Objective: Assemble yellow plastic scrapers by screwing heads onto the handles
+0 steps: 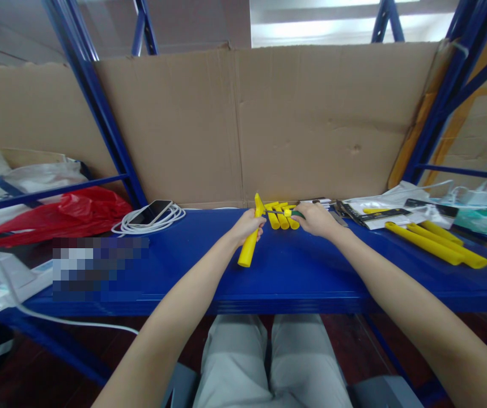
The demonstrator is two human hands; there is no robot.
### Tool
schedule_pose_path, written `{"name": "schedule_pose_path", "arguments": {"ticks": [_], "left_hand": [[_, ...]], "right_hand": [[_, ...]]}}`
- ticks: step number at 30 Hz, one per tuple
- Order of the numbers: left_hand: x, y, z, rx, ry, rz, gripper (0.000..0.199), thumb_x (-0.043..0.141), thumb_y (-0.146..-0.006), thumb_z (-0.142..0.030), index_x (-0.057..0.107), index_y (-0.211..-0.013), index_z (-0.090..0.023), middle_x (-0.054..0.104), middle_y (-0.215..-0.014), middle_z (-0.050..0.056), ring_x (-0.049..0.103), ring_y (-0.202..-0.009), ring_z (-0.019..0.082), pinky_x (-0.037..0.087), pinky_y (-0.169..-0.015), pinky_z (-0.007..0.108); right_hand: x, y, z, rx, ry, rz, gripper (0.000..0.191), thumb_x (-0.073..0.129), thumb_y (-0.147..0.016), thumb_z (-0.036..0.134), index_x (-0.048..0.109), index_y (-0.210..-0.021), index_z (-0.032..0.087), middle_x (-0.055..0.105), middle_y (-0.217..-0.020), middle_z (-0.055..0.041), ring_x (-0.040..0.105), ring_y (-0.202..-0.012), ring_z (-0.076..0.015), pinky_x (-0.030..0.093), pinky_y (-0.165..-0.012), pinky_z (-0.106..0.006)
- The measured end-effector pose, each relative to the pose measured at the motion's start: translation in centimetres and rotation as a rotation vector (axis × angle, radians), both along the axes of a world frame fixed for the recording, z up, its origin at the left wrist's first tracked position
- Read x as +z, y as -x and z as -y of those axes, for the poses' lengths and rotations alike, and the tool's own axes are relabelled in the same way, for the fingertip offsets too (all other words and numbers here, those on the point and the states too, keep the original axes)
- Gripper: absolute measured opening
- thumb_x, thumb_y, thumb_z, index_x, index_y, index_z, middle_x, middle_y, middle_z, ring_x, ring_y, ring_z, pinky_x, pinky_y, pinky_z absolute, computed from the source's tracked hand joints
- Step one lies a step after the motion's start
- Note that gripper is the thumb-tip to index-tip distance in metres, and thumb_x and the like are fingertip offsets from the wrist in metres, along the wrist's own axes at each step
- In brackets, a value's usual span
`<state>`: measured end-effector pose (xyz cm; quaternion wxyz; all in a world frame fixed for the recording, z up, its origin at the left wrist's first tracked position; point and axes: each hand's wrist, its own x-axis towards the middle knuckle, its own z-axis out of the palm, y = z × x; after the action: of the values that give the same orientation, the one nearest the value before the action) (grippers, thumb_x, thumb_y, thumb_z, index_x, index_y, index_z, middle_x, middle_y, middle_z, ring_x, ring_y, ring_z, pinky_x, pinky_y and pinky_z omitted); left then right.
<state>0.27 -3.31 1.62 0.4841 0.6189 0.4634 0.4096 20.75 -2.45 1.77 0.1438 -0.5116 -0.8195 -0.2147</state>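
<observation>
My left hand (247, 226) is wrapped round a yellow plastic handle (248, 252), its tapered end pointing up and its wider end down toward me. Over the bench, my right hand (317, 220) is closed on a screwdriver (288, 213) with a yellow and dark green grip. Its thin shaft points left at the upper part of the yellow handle; whether the tip touches cannot be made out. Just behind, between both hands, several similar yellow handles (284, 223) lie side by side on the blue bench (294, 266).
More yellow handles (428, 245) lie at right beside plastic packets (379, 215). At left are a coiled white cable (152, 228), a phone (153, 211), a red plastic bag (77, 212) and a power strip (22, 292). A cardboard panel (243, 130) stands behind.
</observation>
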Motion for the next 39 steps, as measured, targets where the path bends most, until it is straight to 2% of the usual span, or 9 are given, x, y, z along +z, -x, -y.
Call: {"name": "schedule_pose_path", "arguments": {"ticks": [6,12,17,22,24,27,30,34,39], "left_hand": [[-0.1,0.0,-0.1,0.002,0.006,0.012,0.018,0.047,-0.075,-0.007,0.034,-0.071,-0.02,0.037,-0.043,-0.01,0.038,-0.031,0.005,0.03,-0.035,0.016],[-0.2,-0.1,0.1,-0.017,0.038,-0.024,0.016,0.045,-0.074,-0.006,0.037,-0.075,-0.02,0.036,-0.047,-0.01,0.039,-0.032,0.006,0.031,-0.035,0.018],[-0.1,-0.5,0.5,0.001,0.031,-0.033,0.016,0.044,-0.074,-0.005,0.038,-0.077,-0.02,0.034,-0.047,-0.01,0.039,-0.032,0.006,0.031,-0.035,0.018],[0.1,-0.8,0.9,0.056,0.047,-0.087,0.016,0.045,-0.075,-0.006,0.038,-0.081,-0.02,0.038,-0.048,-0.01,0.041,-0.033,0.006,0.031,-0.036,0.017],[0.1,-0.9,1.1,0.067,0.056,-0.107,0.016,0.045,-0.075,-0.006,0.039,-0.082,-0.019,0.038,-0.048,-0.01,0.041,-0.034,0.006,0.031,-0.036,0.018],[-0.1,-1.0,1.1,0.077,0.063,-0.126,0.016,0.044,-0.076,-0.006,0.038,-0.083,-0.019,0.038,-0.049,-0.01,0.041,-0.034,0.007,0.032,-0.036,0.018],[-0.6,-1.1,0.8,0.077,0.047,-0.134,0.018,0.046,-0.075,-0.005,0.038,-0.083,-0.019,0.038,-0.048,-0.01,0.04,-0.033,0.007,0.032,-0.036,0.018],[-0.9,-1.2,0.5,0.066,0.04,-0.146,0.017,0.046,-0.075,-0.006,0.04,-0.084,-0.018,0.037,-0.048,-0.01,0.04,-0.032,0.007,0.033,-0.035,0.019],[-0.5,-1.2,0.9,0.073,0.031,-0.124,0.015,0.045,-0.077,-0.007,0.04,-0.085,-0.018,0.039,-0.05,-0.009,0.041,-0.034,0.006,0.033,-0.036,0.018]], "right_hand": [[-0.1,0.0,0.0,0.042,-0.036,-0.018,0.027,0.04,-0.089,0.029,0.06,-0.098,0.012,0.063,-0.097,-0.014,0.055,-0.091,-0.0239,0.034,-0.07,-0.032],[-0.5,-0.1,0.2,0.058,-0.139,0.067,0.016,0.045,-0.084,0.021,0.055,-0.095,0.014,0.061,-0.1,-0.0146,0.05,-0.094,-0.0271,0.031,-0.072,-0.034],[-0.5,0.2,0.3,0.03,-0.098,0.07,0.019,0.047,-0.083,0.022,0.052,-0.1,0.014,0.06,-0.104,-0.0152,0.053,-0.095,-0.0272,0.032,-0.072,-0.033],[-0.5,0.6,0.6,-0.121,0.016,0.037,0.034,0.045,-0.081,0.019,0.045,-0.114,0.011,0.064,-0.099,-0.0152,0.06,-0.084,-0.027,0.035,-0.063,-0.031],[-0.6,0.6,0.5,-0.103,0.049,0.025,0.037,0.044,-0.081,0.02,0.044,-0.116,0.009,0.064,-0.101,-0.0156,0.06,-0.086,-0.0267,0.036,-0.064,-0.031],[-0.7,0.4,0.2,-0.036,0.044,0.032,0.034,0.045,-0.08,0.02,0.048,-0.111,0.008,0.062,-0.108,-0.0177,0.057,-0.096,-0.0265,0.038,-0.074,-0.031],[-0.5,0.3,0.1,-0.029,0.018,0.055,0.024,0.046,-0.079,0.021,0.055,-0.099,0.01,0.061,-0.105,-0.0172,0.056,-0.099,-0.0267,0.037,-0.077,-0.032],[-0.3,0.5,0.3,-0.09,-0.034,0.065,0.026,0.05,-0.077,0.021,0.053,-0.101,0.013,0.063,-0.102,-0.0152,0.057,-0.096,-0.0261,0.036,-0.073,-0.032],[-0.3,1.0,0.6,-0.221,0.015,0.072,0.031,0.051,-0.078,0.028,0.051,-0.106,0.013,0.068,-0.092,-0.0141,0.062,-0.085,-0.0258,0.034,-0.071,-0.032]]}}
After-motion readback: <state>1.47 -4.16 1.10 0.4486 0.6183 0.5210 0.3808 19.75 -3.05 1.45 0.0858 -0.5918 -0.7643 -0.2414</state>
